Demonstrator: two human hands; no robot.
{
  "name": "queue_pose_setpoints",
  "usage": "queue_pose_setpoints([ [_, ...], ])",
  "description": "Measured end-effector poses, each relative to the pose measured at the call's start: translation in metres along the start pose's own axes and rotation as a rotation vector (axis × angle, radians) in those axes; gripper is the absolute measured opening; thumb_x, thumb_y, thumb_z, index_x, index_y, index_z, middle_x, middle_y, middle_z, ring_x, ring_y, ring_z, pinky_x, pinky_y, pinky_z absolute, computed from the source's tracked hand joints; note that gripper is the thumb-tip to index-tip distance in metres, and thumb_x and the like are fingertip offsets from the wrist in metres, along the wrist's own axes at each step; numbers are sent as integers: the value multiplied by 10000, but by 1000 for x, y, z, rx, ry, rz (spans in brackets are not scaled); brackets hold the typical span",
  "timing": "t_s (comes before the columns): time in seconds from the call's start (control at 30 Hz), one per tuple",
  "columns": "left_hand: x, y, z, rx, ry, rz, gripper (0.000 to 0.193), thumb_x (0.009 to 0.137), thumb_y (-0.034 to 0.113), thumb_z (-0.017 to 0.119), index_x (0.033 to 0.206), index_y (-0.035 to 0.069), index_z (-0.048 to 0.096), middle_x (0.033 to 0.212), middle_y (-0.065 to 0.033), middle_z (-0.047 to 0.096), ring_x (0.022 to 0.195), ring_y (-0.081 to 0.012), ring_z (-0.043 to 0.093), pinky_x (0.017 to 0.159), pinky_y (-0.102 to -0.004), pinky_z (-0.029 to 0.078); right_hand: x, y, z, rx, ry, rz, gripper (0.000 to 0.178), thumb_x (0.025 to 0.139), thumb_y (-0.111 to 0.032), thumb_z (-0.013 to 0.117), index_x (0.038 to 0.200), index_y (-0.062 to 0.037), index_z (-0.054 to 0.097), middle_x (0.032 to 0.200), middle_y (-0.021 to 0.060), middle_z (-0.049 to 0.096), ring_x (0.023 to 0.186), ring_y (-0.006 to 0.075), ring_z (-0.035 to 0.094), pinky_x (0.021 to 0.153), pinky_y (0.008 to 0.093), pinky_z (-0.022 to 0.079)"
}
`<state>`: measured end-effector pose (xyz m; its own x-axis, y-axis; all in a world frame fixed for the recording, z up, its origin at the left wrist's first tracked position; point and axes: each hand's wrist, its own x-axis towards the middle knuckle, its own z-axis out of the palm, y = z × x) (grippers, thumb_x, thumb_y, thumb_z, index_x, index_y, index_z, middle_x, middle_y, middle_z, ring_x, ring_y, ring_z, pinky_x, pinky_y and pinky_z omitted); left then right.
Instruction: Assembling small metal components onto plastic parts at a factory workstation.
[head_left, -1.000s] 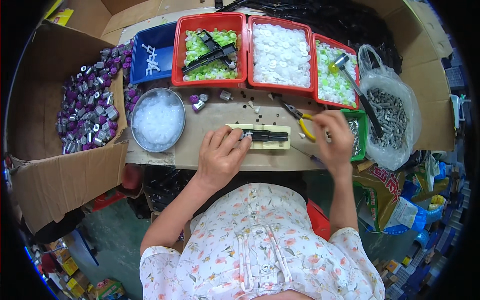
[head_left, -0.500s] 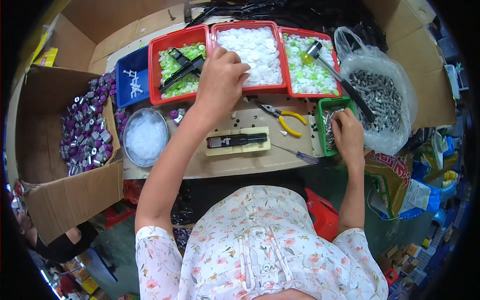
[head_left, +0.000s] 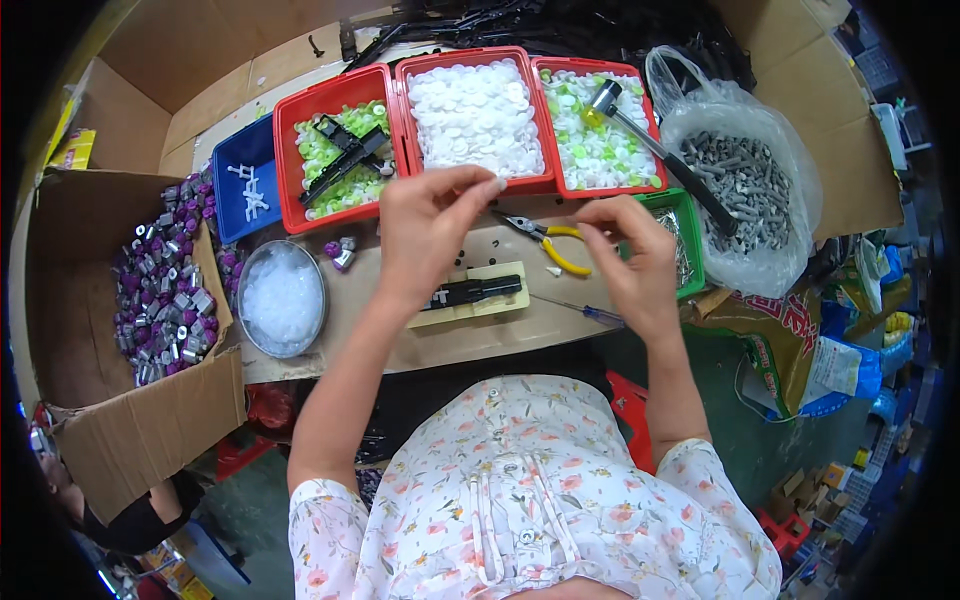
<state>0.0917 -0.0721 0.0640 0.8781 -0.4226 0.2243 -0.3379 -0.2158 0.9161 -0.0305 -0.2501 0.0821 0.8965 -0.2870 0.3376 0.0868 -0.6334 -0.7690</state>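
Note:
My left hand (head_left: 425, 235) is raised over the near edge of the middle red bin (head_left: 548, 150), thumb and forefinger pinching a small white disc (head_left: 501, 184). Facing it, my right hand (head_left: 640, 265) has its thumb and fingertips drawn together beside the green bin (head_left: 692, 232) of small metal pins. Whatever lies in that pinch is too small to make out. Below and between the hands, a black plastic part (head_left: 485, 289) rests in a cream block (head_left: 512, 302), partly covered by my left hand. Yellow-handled pliers (head_left: 567, 262) and a screwdriver (head_left: 603, 315) lie close by.
Red bins hold white and green discs; a black part (head_left: 345, 160) and a hammer (head_left: 665, 152) lie across them. At left are a blue bin (head_left: 228, 170), a round dish (head_left: 322, 300) and a carton (head_left: 130, 405) of purple-and-metal pieces. A plastic bag (head_left: 805, 190) holds grey pieces.
My left hand has come back from the bins toward me with a small white disc. My right hand has left the green bin and moved left, toward my left hand.

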Motion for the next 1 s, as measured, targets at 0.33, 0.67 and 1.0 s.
queue_pose_setpoints([
  [0.33,-52,9,5,-357,87,-148,131,824,0,716,946,-48,722,845,-65,707,723,-76,590,645,-228,478,1,-28,36,79,-72,-153,147,788,71,676,923,20,649,832,99,629,733,200,655,637,286,511],
  [0.67,-55,9,4,55,162,347,204,747,-87,722,939,-22,720,858,-115,697,791,-220,664,710,-301,523,-8,-26,42,176,-27,-60,153,796,66,677,936,19,640,824,68,631,693,129,624,646,252,502],
  [1.0,-62,3,-1,125,165,514,261,709,-100,728,954,-9,708,869,-127,694,825,-279,670,744,-356,542,-11,-26,43,857,-211,424,203,866,20,671,1064,43,634,982,49,630,880,86,590,779,208,487],
])
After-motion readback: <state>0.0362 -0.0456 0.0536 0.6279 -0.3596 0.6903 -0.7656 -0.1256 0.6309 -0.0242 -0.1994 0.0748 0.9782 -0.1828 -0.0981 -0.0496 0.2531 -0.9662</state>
